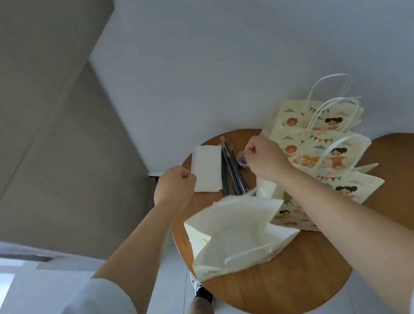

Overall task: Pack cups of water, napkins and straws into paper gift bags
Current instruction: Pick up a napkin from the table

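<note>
Nearest, a shoe [198, 287] with black-and-white lettering too blurred to read stands on the floor beside a round wooden table [290, 288]. On the table's near part sits an opened cream paper bag [238, 236], plain on the sides shown, one twisted white handle lying across its near edge. Above it both fists are curled tight, fingers pressed into the palms: the left hand [175, 186] and the right hand [266, 159]; whether either pinches a handle cannot be told. Beyond them lie a white napkin stack [208, 169] and, just beside it, dark straws [230, 172]. Farthest right, flat bags [318, 143] overlap, printed with cartoon children, bunting and clouds; no writing is readable.
</note>
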Motion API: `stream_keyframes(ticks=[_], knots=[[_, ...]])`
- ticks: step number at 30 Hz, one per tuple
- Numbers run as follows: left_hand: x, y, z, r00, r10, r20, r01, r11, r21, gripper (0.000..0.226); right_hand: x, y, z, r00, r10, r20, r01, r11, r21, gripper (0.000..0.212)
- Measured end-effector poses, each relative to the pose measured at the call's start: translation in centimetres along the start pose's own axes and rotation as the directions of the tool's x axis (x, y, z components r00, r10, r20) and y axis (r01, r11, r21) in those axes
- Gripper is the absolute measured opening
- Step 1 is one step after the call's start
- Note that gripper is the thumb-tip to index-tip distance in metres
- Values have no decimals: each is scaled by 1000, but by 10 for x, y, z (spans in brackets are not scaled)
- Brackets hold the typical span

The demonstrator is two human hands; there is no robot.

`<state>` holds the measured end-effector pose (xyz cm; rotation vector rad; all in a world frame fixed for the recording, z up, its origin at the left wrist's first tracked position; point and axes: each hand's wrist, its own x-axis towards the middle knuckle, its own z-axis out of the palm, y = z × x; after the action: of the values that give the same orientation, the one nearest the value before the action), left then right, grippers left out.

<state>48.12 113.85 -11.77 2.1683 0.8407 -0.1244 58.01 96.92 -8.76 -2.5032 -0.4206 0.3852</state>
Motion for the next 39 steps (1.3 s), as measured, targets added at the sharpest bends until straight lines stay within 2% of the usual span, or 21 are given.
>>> stream_keyframes(ticks=[4,9,13,17,20,24,26,28,33,39], knots=[[66,-4,22,991,-35,131,22,995,100,20,65,8,33,947,135,292,-91,983,-158,34],[141,-14,61,975,-80,209,53,990,131,26,123,40,89,825,368,428,-296,928,-227,38],[176,-21,88,948,-130,291,108,990,89,41,139,68,126,790,486,373,-436,874,-214,32],[198,-35,108,945,-165,284,162,986,35,58,139,84,151,793,533,295,-485,845,-223,7],[206,-40,117,937,-224,268,214,975,68,56,139,93,160,799,537,272,-451,833,-320,26],[212,-47,125,932,-246,268,232,969,83,59,139,98,168,788,569,236,-455,796,-399,33],[214,-50,129,925,-266,271,245,963,109,57,140,100,170,800,575,171,-479,784,-394,42],[215,-51,132,925,-266,272,244,963,112,52,141,102,171,802,575,164,-488,788,-375,44],[213,-46,131,948,-219,229,201,974,101,34,137,104,173,800,561,212,-448,794,-411,21],[207,-46,128,968,-174,183,155,981,115,28,134,102,171,820,506,269,-408,845,-346,19]])
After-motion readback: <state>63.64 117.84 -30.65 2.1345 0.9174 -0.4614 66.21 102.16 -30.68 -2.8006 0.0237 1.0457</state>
